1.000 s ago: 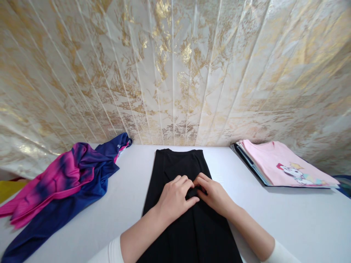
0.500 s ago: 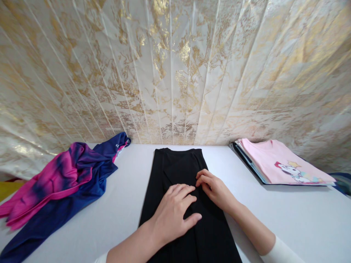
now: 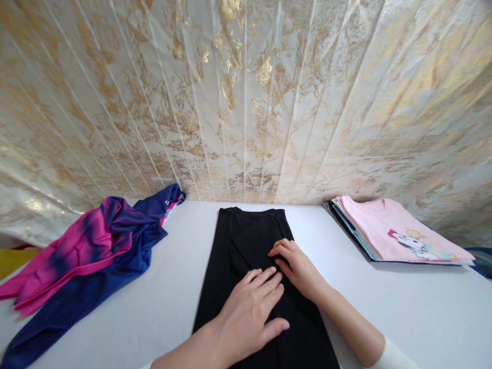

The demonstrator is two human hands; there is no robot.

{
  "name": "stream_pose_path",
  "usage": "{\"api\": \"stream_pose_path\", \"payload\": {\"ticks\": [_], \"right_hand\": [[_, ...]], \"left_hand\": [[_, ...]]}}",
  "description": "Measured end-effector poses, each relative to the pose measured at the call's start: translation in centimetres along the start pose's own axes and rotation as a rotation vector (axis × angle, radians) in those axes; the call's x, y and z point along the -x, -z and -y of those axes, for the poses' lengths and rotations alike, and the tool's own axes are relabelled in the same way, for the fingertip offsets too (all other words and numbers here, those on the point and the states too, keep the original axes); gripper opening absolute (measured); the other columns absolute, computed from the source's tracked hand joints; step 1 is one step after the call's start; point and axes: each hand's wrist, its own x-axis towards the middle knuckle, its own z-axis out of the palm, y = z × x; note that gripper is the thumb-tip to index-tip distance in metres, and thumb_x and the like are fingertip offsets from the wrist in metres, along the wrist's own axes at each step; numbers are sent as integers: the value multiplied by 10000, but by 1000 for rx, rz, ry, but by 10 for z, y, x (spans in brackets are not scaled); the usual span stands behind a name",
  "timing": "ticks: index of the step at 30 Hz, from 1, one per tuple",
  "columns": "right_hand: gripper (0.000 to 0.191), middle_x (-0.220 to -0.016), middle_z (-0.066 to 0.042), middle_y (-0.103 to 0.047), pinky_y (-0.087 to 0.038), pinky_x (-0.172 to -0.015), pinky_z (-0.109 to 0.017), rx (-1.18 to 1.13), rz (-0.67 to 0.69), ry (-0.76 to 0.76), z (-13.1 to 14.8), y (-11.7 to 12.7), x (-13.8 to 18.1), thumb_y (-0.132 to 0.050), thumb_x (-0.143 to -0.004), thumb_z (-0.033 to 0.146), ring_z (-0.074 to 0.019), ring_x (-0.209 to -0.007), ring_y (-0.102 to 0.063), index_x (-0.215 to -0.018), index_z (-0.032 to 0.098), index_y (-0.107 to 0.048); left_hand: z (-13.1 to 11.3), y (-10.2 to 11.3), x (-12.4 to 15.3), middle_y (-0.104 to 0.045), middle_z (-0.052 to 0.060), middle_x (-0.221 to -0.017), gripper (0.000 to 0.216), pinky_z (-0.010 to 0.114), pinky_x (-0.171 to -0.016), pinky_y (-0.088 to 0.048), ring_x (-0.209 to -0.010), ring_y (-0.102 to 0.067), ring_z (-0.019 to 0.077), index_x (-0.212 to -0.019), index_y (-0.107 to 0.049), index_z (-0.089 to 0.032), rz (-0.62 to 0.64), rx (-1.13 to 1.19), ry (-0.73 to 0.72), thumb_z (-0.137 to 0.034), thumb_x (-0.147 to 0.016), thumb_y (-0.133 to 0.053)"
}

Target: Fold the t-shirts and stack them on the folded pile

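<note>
Black pants lie lengthwise in front of me, with the waistband at the far end and a slanting fold across the upper part. My left hand rests palm down on the middle of the cloth. Its fingers are stretched out and its thumb stands apart. Just beyond it, my right hand is on the right half of the pants. The fingers there are bent, thumb and fingertips close together at the black cloth. Any cloth pinched between them is hard to make out against the black.
On the left lies a loosely heaped pink and navy garment. A neat stack of folded clothes with a pink shirt on top sits at the right. Both are on the white table. A gold-patterned curtain hangs behind.
My left hand has slid slightly nearer to me and to the right over the cloth. My right fingertips have moved a little to the left. The view has shifted slightly.
</note>
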Motion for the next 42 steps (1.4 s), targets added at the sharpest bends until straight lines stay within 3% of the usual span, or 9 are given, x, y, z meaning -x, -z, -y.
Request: {"api": "stream_pose_path", "payload": {"ticks": [4,10,17,20,24,27,33,38,42], "right_hand": [[306,-1030,-66,-576,-465,-891,-392,-12,1,5,-7,6,-5,-450,-811,33,-204,-987,-554,-971,219,-632],[333,-1139,-83,-586,-449,-970,-398,10,-108,-53,-24,18,-31,-395,-843,116,-205,-1086,-566,-1083,211,-605],[472,-1393,-239,-451,-353,-1049,-537,234,-66,-190,-36,-20,-66,-457,-864,283,-336,-1314,-403,-1288,78,-494],[502,-1411,-235,-436,-333,-1051,-558,267,-32,-239,-42,-32,-70,-490,-858,335,-357,-1332,-373,-1291,83,-499],[526,-1437,-204,-417,-309,-1092,-515,66,-76,-274,-66,-20,-72,-443,-878,389,-302,-1337,-384,-1322,108,-468],[466,-1380,-151,-502,-331,-1090,-491,-157,-164,-365,-87,1,-73,-427,-872,337,-256,-1296,-449,-1308,176,-473],[434,-1285,-133,-577,-537,-885,-428,-465,-205,-466,-96,25,-70,-429,-823,220,-248,-1135,-599,-1248,222,-514],[408,-1210,-114,-615,-566,-826,-395,-521,-224,-455,-87,10,-73,-410,-815,199,-211,-1043,-647,-1208,234,-513],[442,-1202,-93,-626,-526,-899,-406,-456,-268,-380,-89,-8,-75,-367,-797,138,-188,-1108,-610,-1204,249,-496]], "left_hand": [[0,1,2,-444,64,-1430,525,407,-1102,-294,-1352,-354,228,-1374,-448,-187,8,55,1,-512,-963,-408],[5,-1,1,-211,97,-1531,657,420,-1135,-233,-1408,-211,240,-1460,-297,-163,39,77,89,-575,-952,-361],[12,-11,-3,-168,120,-1534,773,430,-1143,-209,-1416,-170,259,-1479,-234,-133,109,73,90,-650,-916,-344],[19,-21,-3,-169,129,-1529,811,417,-1138,-212,-1415,-174,260,-1483,-210,-116,111,40,50,-672,-906,-328],[24,-26,-4,-192,135,-1520,797,400,-1129,-229,-1409,-198,259,-1482,-219,-124,100,13,22,-668,-909,-324],[23,-18,-4,-189,132,-1525,760,411,-1120,-249,-1407,-203,264,-1478,-230,-127,113,56,39,-640,-926,-330],[30,15,-28,-310,114,-1504,475,431,-1080,-320,-1380,-294,248,-1413,-374,-151,53,42,147,-355,-985,-406],[68,28,-71,-610,123,-1175,269,408,-895,-441,-1089,-554,277,-1164,-564,-146,-69,-212,450,-166,-899,-526],[90,22,-91,-644,136,-992,130,454,-865,-428,-997,-572,310,-996,-591,-135,-102,-255,553,-194,-884,-559]]}}
